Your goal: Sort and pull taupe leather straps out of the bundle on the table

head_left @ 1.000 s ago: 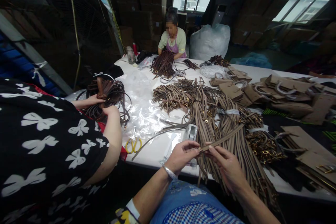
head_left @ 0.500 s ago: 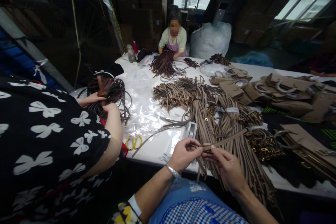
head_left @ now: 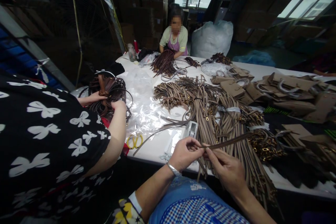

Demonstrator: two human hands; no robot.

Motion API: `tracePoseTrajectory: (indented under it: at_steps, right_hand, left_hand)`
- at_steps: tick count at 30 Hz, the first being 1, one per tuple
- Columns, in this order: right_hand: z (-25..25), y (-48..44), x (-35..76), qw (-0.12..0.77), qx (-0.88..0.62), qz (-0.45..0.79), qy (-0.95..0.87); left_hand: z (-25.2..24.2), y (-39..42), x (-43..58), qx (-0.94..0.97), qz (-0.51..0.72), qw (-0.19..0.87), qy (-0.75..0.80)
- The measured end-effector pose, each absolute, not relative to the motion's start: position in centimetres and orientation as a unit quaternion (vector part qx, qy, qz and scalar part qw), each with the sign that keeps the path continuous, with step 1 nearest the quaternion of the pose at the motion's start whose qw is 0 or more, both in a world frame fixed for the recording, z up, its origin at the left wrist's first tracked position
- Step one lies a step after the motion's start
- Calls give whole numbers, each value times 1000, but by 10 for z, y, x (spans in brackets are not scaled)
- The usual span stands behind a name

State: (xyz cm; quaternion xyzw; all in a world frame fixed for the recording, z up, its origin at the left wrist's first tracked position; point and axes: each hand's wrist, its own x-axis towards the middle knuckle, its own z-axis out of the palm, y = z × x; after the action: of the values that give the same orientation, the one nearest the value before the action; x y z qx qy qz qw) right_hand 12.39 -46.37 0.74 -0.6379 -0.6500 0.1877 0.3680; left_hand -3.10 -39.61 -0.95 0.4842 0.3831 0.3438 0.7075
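Note:
A narrow taupe leather strap (head_left: 231, 142) is pinched between my two hands just over the table's front edge. My left hand (head_left: 186, 154), with a silver bracelet at the wrist, grips one part of it between thumb and fingers. Close beside it, my right hand (head_left: 228, 168) pinches the same strap, which runs up to the right from my fingers. Under and behind my hands lie long bundles of similar straps (head_left: 206, 122) with gold buckles and clasps. A grey-white device (head_left: 191, 129) rests on the table just behind my left hand.
Yellow-handled scissors (head_left: 134, 141) and clear plastic sheeting (head_left: 143, 108) lie to the left on the white table (head_left: 154, 147). Taupe handbags (head_left: 288, 91) are piled at right. A co-worker in a bow-print top (head_left: 60, 129) handles dark straps at left; another person (head_left: 173, 38) sits across.
My right hand has slid slightly left along the strap, closer to my left hand, and the strap has turned. The left co-worker's near hand has moved right over the dark straps.

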Motion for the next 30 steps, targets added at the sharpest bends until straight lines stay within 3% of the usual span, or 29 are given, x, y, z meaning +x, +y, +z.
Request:
tracePoseTrajectory:
  at_steps: [4, 11, 20, 25, 30]
  right_hand:
    - [14, -463, 121, 333, -591, 86, -730]
    - [11, -466, 114, 297, -563, 82, -767]
    - [10, -461, 114, 276, -533, 31, -799]
    - [30, -457, 125, 215, -558, 52, -800]
    - [69, -438, 131, 253, -483, 183, -818]
  left_hand:
    - [-12, -398, -33, 481, 360, 700, 387]
    - [-17, -399, -40, 446, 404, 695, 393]
    - [-18, -407, -43, 387, 398, 780, 288]
    - [-3, -409, -42, 495, 410, 677, 358]
    - [7, -403, -43, 589, 350, 639, 349]
